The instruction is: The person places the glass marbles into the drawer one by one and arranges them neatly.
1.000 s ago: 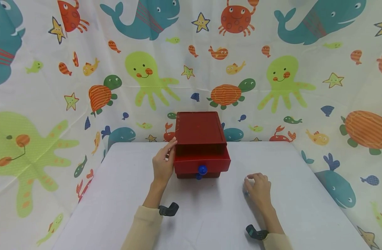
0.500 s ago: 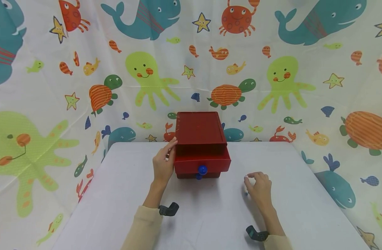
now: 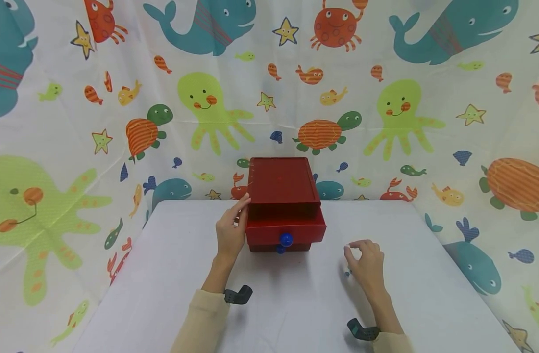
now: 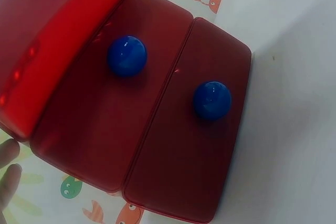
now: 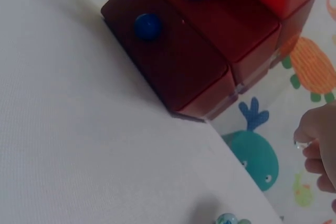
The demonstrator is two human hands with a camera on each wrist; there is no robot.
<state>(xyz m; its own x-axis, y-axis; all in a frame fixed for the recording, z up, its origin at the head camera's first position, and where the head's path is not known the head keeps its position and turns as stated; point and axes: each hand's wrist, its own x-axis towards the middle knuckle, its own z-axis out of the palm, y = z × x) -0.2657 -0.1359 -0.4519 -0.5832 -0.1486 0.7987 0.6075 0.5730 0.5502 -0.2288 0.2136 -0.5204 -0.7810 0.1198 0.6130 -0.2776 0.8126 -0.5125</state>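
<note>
A small red drawer chest [image 3: 280, 181] with blue knobs stands at the table's back, its top drawer [image 3: 286, 230] pulled out. My left hand [image 3: 230, 233] lies along the chest's left side, fingers touching it; the left wrist view shows two fingertips [image 4: 9, 166] near the top drawer's corner. To the right of the chest, my right hand [image 3: 368, 262] pinches a small clear glass marble [image 5: 302, 144] between thumb and forefinger, mostly hidden by them. Below that hand, glass marbles [image 5: 227, 219] rest on the table, cut off by the right wrist view's lower edge.
A white-covered table [image 3: 296, 304] carries everything. Behind it hangs a curtain [image 3: 269, 39] printed with sea animals. The two lower drawers [image 4: 184, 129] are closed, each with a blue knob [image 4: 212, 100]. Both wrists wear dark camera straps [image 3: 238, 295].
My right hand has risen slightly with the pinched marble, and marbles on the table beneath it have come into sight. The left hand and the chest stay as they were.
</note>
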